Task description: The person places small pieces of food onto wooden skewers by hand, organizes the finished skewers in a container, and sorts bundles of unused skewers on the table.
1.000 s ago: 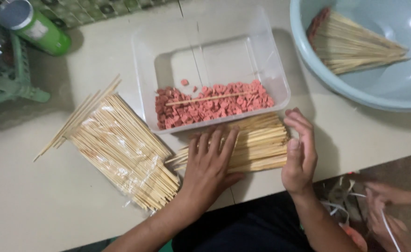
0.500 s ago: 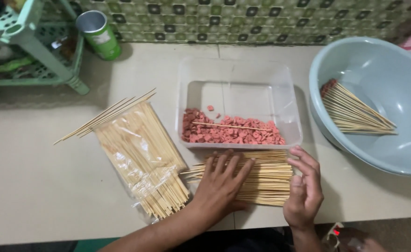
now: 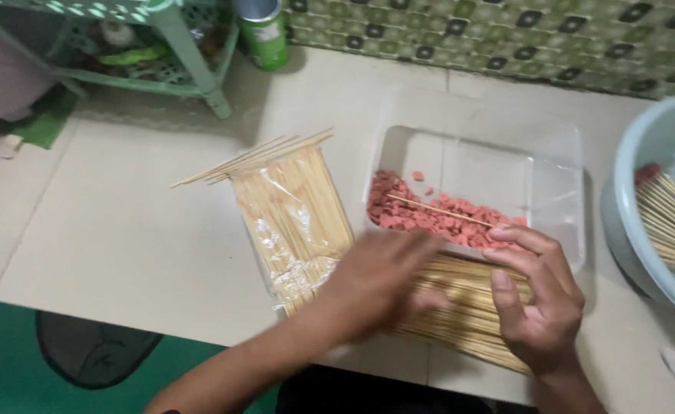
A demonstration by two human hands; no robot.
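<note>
My left hand (image 3: 376,280), blurred by motion, lies palm down on a loose pile of bamboo skewers (image 3: 468,303) on the pale tiled floor. My right hand (image 3: 537,295) rests on the right end of the same pile, fingers curled over the sticks. Just behind the pile stands a clear plastic tub (image 3: 560,146) with pink sausage pieces (image 3: 429,215) and one skewer lying across them. To the left of my left hand lies a plastic bag of skewers (image 3: 291,215), their tips poking out at the top.
A pale blue basin (image 3: 644,184) at the right holds several skewers with red ends. A green can (image 3: 265,34) and a green plastic rack (image 3: 176,31) stand at the back by a patterned wall. A dark mat (image 3: 92,349) lies at lower left.
The camera view has shifted left and nearer. My left hand has moved over the skewer pile and is blurred now. My right hand stays on the pile's right end.
</note>
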